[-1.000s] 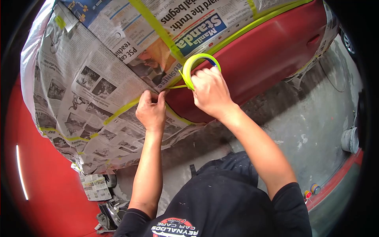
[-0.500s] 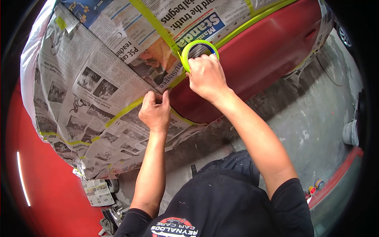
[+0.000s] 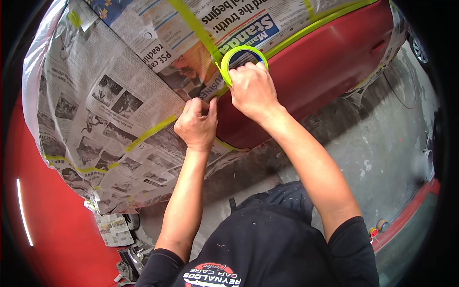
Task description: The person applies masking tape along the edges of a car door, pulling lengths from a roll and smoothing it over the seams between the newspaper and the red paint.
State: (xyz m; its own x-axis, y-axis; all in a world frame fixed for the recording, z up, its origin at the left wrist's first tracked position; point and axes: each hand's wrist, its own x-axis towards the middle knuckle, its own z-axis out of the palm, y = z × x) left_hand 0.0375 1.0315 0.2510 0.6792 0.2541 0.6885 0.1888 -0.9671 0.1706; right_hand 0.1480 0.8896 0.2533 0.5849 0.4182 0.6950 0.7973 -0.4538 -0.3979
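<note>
My right hand (image 3: 253,91) grips a roll of yellow-green tape (image 3: 224,65) at the top edge of a dark red car panel (image 3: 315,62). Close by on the left, my left hand (image 3: 197,123) is closed at the newspaper edge, thumb and fingers bent together at the tape line; what lies between them is too small to make out. Newspaper sheets (image 3: 114,71) cover the car body above and to the left of the panel, joined by strips of the same tape. The panel's left end is partly behind my left hand.
A grey concrete floor (image 3: 373,129) stretches below the panel. Two small tape rolls (image 3: 382,225) lie at the lower right by a red edge. A red surface (image 3: 52,205) fills the lower left, near assorted parts (image 3: 130,262). A wheel (image 3: 419,49) shows at upper right.
My left hand has moved right and slightly up along the tape line, closer to my right hand. My right hand and the roll have shifted slightly right.
</note>
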